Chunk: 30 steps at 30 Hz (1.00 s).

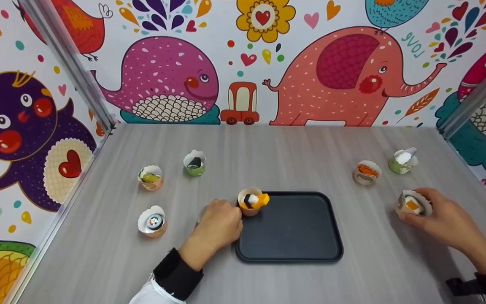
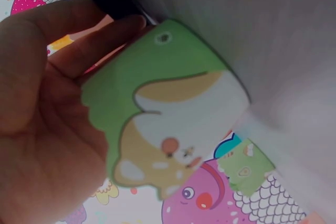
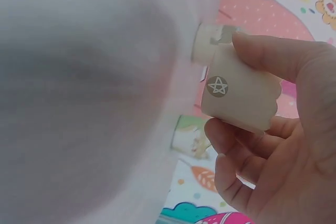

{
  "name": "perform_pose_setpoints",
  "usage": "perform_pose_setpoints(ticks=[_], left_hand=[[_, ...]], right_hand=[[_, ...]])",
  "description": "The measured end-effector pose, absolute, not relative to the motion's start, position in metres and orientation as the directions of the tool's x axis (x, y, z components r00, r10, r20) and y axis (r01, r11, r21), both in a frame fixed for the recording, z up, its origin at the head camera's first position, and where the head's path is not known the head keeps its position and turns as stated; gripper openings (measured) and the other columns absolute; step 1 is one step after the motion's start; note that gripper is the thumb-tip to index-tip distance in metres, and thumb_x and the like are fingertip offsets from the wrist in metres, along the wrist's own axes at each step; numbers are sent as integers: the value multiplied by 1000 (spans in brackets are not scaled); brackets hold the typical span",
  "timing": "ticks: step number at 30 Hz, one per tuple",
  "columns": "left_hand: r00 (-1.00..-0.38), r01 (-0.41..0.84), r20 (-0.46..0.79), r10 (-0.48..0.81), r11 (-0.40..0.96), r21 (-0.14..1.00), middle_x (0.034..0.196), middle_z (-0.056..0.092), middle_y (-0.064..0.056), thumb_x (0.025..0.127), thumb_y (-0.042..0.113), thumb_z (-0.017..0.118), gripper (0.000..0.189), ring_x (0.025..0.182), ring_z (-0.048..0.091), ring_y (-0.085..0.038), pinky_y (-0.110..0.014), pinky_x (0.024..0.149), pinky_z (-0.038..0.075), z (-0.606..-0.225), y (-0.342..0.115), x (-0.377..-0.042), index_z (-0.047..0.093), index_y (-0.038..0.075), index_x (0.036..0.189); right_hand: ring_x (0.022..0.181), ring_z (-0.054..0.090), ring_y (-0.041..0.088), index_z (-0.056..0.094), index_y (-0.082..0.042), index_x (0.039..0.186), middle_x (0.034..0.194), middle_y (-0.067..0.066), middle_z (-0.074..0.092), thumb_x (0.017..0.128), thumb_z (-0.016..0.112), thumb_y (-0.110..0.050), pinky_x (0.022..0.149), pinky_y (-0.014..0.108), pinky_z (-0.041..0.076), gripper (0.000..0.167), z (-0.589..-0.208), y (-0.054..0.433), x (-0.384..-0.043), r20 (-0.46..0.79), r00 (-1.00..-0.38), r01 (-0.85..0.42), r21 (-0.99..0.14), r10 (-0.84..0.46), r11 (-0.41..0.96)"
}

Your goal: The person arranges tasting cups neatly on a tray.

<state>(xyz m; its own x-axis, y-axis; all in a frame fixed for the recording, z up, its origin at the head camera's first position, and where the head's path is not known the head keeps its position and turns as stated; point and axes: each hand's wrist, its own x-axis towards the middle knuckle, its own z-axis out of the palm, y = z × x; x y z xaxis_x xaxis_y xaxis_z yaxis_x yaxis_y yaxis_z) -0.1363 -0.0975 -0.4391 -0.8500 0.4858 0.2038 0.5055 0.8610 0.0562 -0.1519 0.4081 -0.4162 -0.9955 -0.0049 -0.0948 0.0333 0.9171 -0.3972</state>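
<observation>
My left hand (image 1: 220, 221) is by the left edge of the dark tray (image 1: 289, 228), fingers bent downward. Right beside it on the tray stands a peach paper cup (image 1: 249, 207) with black, white and yellow pieces. A green paper cup with a cartoon animal (image 2: 173, 98) fills the left wrist view, hiding part of the palm and fingers; whether the hand grips it is unclear. From above, that cup is mostly covered by the hand. At the right, my right hand (image 1: 447, 219) holds a pale paper cup (image 3: 239, 90) between thumb and fingers; a white and orange piece lies inside.
To the left stand a cup with yellow-green pieces (image 1: 150, 178), a green cup with a dark piece (image 1: 195, 164) and a cup with a round piece (image 1: 152, 221). Behind my right hand are a cup with orange bits (image 1: 367, 172) and a green cup with white contents (image 1: 402, 161).
</observation>
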Motion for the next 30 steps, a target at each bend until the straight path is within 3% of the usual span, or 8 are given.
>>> perform_pose_setpoints(ticks=[9,17,30], left_hand=[[-866,485,179,468,871,70,60,55,-6,86,11,74,27,62,60,-29,-44,69,52,-440,-97,-137,64,5,62],[-823,534,251,509,845,38,54,47,-3,82,7,74,31,57,56,-26,-42,67,50,-443,-101,-137,57,8,57],[-843,513,220,492,857,49,56,48,-4,85,10,74,30,58,56,-27,-43,68,51,-442,-99,-138,60,6,59]], right_hand=[[101,57,39,47,5,141,127,29,61,87,83,-48,86,61,49,83,-409,378,-150,-53,-994,-61,-441,-94,895],[103,62,39,53,4,137,123,26,66,83,90,-32,88,61,49,75,-404,341,-151,79,-983,-183,-456,-165,871],[98,65,32,57,2,135,121,20,69,81,91,-24,87,59,54,68,-404,288,-162,113,-952,-304,-468,-284,830]])
